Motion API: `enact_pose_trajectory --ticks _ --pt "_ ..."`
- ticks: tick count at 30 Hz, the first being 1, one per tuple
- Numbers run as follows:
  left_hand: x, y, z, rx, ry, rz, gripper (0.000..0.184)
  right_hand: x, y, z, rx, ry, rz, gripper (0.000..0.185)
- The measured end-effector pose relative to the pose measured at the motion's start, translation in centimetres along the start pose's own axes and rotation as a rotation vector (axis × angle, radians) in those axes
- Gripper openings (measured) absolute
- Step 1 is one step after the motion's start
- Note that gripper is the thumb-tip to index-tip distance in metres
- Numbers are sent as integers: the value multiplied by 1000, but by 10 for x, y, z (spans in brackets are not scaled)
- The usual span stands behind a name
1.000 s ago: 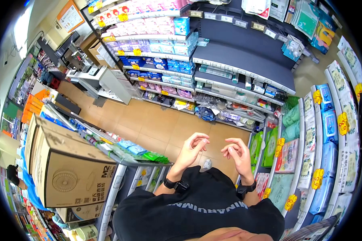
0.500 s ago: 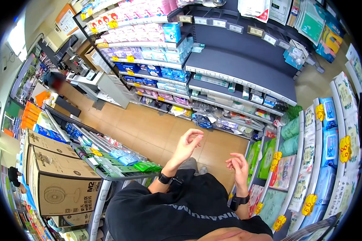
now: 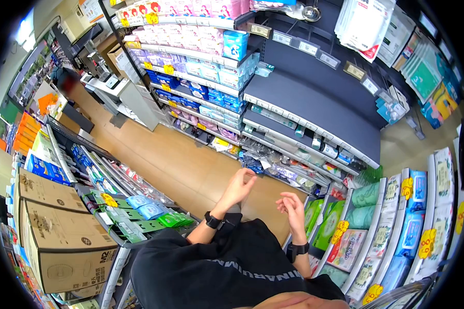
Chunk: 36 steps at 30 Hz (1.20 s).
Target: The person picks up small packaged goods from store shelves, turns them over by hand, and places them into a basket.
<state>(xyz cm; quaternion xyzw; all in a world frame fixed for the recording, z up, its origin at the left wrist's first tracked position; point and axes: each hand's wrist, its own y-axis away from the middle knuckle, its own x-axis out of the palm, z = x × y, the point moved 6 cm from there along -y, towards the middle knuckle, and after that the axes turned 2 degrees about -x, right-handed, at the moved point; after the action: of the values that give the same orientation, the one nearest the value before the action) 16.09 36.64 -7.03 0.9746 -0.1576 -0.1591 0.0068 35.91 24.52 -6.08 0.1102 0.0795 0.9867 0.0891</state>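
We see our left hand [image 3: 237, 186] near the middle of the frame, thumb and fingers loosely curled with a gap between; our right hand [image 3: 292, 210], lower and to the right, has its fingers bent and slightly spread. Nearest it, right of centre, upright packs [image 3: 329, 225] look bright green with paler patches. Lower left of centre, vivid green packets [image 3: 175, 220] lie beside light blue packets [image 3: 148, 207].

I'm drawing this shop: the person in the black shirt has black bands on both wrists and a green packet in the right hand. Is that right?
Not quite: the head view shows the right hand empty, and green packets shelved to its right. The black shirt and black bands are correct.
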Motion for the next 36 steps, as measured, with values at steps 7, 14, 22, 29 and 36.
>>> enact_pose_trajectory --ticks 7,14,22,29,36 --pt "-32 -98 27 26 -287 -122 32 22 -91 3 43 136 164 23" --pt "-21 -235 1 323 -490 -108 42 41 -217 29 -49 266 213 24" --pt "-4 -364 -1 494 -806 -123 85 47 -398 44 -228 644 32 35" --pt "6 -417 22 355 -1042 45 114 52 -514 50 -382 1067 -153 45" --pt "1 -417 8 378 -1019 -16 89 79 -569 64 -307 1197 -60 58"
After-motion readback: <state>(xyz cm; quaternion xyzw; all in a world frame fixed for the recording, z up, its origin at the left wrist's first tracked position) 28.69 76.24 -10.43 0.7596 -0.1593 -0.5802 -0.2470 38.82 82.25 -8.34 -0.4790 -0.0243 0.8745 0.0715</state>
